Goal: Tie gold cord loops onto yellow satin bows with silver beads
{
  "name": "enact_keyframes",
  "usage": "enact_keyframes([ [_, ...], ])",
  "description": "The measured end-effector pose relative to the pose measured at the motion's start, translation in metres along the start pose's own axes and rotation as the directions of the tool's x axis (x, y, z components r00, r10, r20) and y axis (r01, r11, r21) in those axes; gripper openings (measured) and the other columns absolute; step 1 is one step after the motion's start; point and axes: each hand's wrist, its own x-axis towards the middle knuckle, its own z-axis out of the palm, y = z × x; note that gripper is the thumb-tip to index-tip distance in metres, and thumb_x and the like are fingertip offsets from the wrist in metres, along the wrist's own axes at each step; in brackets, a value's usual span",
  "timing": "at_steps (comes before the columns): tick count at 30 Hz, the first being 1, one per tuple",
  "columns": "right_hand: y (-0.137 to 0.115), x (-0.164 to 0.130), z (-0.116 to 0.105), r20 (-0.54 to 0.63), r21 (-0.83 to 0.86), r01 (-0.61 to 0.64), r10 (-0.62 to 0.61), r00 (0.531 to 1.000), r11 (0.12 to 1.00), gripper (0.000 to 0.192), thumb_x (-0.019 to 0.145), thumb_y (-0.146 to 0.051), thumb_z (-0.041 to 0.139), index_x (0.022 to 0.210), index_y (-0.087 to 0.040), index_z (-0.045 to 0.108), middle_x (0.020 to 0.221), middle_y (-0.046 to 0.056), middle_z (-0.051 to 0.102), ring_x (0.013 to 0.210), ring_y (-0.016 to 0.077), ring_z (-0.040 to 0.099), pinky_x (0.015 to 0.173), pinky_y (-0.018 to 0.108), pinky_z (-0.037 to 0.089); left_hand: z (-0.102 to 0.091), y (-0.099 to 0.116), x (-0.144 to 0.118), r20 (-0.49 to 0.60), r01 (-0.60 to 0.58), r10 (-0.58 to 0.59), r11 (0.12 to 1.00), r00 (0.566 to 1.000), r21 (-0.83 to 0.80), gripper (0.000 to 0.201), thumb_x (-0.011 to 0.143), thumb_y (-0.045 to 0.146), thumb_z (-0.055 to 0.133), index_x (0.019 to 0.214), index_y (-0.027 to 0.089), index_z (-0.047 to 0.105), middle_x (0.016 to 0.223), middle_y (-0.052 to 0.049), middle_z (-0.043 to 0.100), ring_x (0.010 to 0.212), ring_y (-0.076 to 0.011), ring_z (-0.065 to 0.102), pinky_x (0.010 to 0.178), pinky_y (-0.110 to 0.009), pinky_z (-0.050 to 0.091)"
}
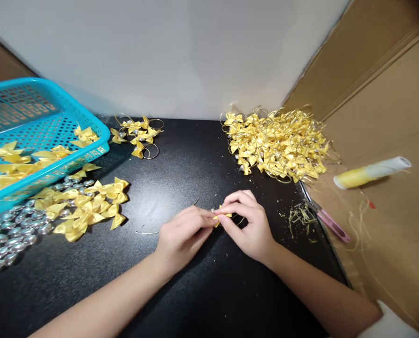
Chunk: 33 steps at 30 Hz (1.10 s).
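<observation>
Both hands meet over the middle of the black table, closed around one small yellow ribbon bow (217, 221). My left hand (184, 232) pinches the bow's left side, and my right hand (246, 225) grips it from the right between thumb and fingers. A silvery bead (213, 211) shows just above the fingertips. Thin cord (148, 232) sticks out to the left of my left hand, and more cord curves under my right hand. The fingers hide most of the bow.
A blue basket (102, 136) holding yellow bows stands at the left. Loose bows (89, 211) and silver beads (14, 234) lie before it. Bows with cord loops (139, 134) lie behind; a large pile (276, 145) is back right. Pink-handled scissors (332, 225), cord scraps (300, 218) and a tube (373, 172) lie right.
</observation>
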Motion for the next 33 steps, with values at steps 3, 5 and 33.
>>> enact_keyframes([
  [3,-0.002,-0.002,0.003,-0.010,0.033,-0.049,0.049,0.999,0.998,0.013,0.081,-0.013,0.063,0.082,-0.022,0.072,0.080,0.004,0.065,0.081,0.0187,0.058,0.075,0.035,0.047,0.001,-0.002,-0.001,-0.005,-0.043,0.043,0.998,0.999,0.042,0.022,0.079,-0.002,0.066,0.091,0.017,0.063,0.087,-0.006,0.074,0.079,-0.0144,0.070,0.074,-0.026,0.056],
  [5,-0.004,-0.003,0.003,-0.010,0.050,-0.093,0.094,0.996,0.994,0.013,0.081,-0.013,0.063,0.082,-0.023,0.072,0.082,0.004,0.065,0.082,0.0192,0.058,0.076,0.036,0.048,0.001,-0.003,-0.002,-0.003,-0.071,0.071,0.995,0.997,0.072,0.023,0.079,-0.002,0.066,0.091,0.017,0.062,0.088,-0.006,0.073,0.080,-0.0143,0.069,0.074,-0.026,0.055],
  [33,-0.066,0.053,-0.136,-0.542,0.486,0.064,0.243,0.804,0.871,0.040,0.093,-0.006,0.052,0.073,-0.030,0.076,0.074,-0.009,0.067,0.065,-0.0071,0.061,0.062,0.001,0.047,-0.003,-0.013,0.011,0.086,0.468,-0.468,0.883,0.880,0.019,0.010,0.081,0.019,0.063,0.072,0.016,0.065,0.070,-0.003,0.072,0.061,-0.0139,0.066,0.059,-0.023,0.049],
])
